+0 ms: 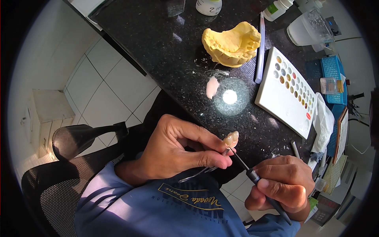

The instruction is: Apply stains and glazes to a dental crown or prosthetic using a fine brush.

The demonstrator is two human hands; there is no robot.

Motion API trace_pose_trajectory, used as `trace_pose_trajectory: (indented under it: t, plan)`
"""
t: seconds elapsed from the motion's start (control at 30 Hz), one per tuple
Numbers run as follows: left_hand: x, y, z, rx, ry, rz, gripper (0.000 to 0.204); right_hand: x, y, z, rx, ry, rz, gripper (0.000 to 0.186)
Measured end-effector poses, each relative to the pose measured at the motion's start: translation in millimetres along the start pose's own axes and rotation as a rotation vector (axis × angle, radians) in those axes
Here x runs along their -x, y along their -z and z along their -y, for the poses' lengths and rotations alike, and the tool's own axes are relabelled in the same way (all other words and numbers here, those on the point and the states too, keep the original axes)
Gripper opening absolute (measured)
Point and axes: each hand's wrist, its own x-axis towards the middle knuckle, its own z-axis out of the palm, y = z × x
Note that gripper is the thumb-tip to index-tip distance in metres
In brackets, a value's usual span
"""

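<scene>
My left hand (185, 150) is closed, pinching a thin metal holder (197, 173), likely tweezers, with a small tooth-coloured dental piece (231, 139) at its end, beside my thumb and index finger. My right hand (282, 183) grips a slim instrument (252, 175) with a dark handle and thin metal shaft; its tip meets or lies just at the lower part of the dental piece. Above my hands on the black counter (158, 47) are a pink lump (212, 87) and a yellow dental cast (230, 45).
A white palette with coloured wells (284, 98) lies at right beside a pale rod (260, 51), crumpled tissue (321, 126), a blue basket (333, 71), a clear cup (306, 31) and bottles (276, 10). A mesh chair (49, 189) and cabinet (47, 114) are at left.
</scene>
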Motion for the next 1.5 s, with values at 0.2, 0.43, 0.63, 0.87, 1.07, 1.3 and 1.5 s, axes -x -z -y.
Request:
trace_pose_trajectory:
  t: [0.2,0.43,0.63,0.87,1.07,1.3,1.5]
  plan:
    - [0,-1,-3,-0.004,0.009,-0.003,0.020,0,1,2,0.006,0.011,-0.005,0.030]
    - [3,-5,-9,0.008,0.068,-0.029,0.018,2,10,-2,0.028,0.057,0.058,0.019]
    - [0,-6,-2,-0.023,0.023,-0.109,0.018,31,15,8,0.183,0.029,-0.157,0.032]
    - [8,-12,8,-0.189,-0.165,-0.205,0.012,92,77,28,0.380,-0.203,-0.781,0.016]
    - [9,-37,11,-0.500,-0.387,-0.202,0.013,116,94,16,0.548,-0.567,-0.800,0.008]
    - [16,-40,22,-0.699,-0.557,-0.322,0.020,107,91,-2,0.818,-0.416,-0.610,0.019]
    - [14,-40,15,-0.918,-0.645,-0.305,0.018,104,79,9,0.467,-0.565,-0.864,0.014]
